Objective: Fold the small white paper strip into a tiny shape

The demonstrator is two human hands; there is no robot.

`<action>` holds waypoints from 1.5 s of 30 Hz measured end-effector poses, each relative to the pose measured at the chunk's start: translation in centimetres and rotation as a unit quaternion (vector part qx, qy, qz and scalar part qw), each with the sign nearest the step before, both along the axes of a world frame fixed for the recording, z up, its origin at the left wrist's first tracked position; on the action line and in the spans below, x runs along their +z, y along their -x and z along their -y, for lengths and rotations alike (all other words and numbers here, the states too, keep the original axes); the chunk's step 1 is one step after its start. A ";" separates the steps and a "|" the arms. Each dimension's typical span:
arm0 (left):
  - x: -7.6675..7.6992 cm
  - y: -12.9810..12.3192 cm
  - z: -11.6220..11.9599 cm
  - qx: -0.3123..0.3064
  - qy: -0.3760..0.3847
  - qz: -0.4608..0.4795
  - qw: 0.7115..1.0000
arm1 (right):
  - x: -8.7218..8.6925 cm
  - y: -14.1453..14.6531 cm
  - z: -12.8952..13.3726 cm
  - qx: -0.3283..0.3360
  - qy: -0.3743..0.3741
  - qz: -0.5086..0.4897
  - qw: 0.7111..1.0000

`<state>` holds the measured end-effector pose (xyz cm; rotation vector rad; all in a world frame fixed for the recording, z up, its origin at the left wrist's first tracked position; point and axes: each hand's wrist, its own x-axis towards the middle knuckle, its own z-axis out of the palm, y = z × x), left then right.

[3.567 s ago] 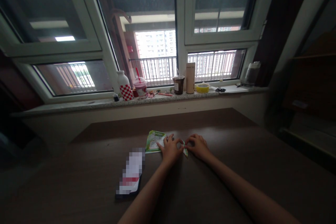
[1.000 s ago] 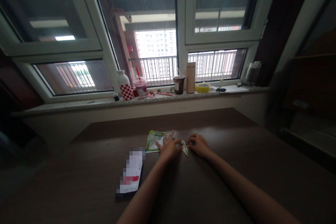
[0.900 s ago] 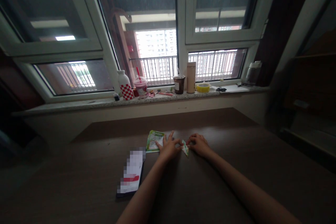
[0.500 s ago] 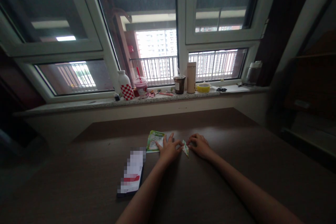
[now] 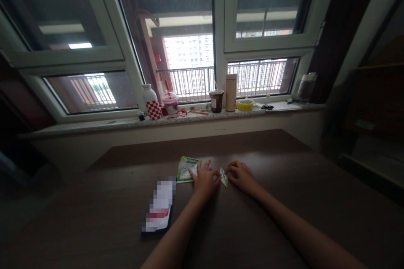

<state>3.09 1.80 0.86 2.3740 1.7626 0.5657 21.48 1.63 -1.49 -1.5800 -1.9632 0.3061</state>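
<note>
A small folded piece of green and white paper, pointed at its near end, stands between my two hands over the brown table. My left hand pinches its left side with thumb and index finger, the other fingers spread. From the right, my right hand holds the opposite edge with curled fingers. Partly under my left hand's outer fingers lies a flat green and white packet. A phone with a blurred screen lies nearer, left of my left forearm.
Along the windowsill stand a red-checked white bottle, a pink drink cup, a dark cup, a tan flask, yellow tape and black scissors. The brown table reaches to the wall below.
Both hands keep their grip on the folded paper, which looks slightly turned or opened. The whole view has shifted very slightly.
</note>
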 end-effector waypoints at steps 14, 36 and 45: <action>-0.2 0.2 0.2 -0.011 0.016 -0.046 0.999 | -0.3 -0.4 0.0 0.025 0.001 -0.005 1.000; 0.9 1.8 0.3 -0.082 0.086 -0.091 0.989 | 0.2 -0.6 0.4 0.048 0.016 -0.008 0.999; 0.7 1.9 0.1 -0.070 0.077 -0.086 0.991 | 0.3 -0.9 0.4 0.060 0.025 0.008 0.998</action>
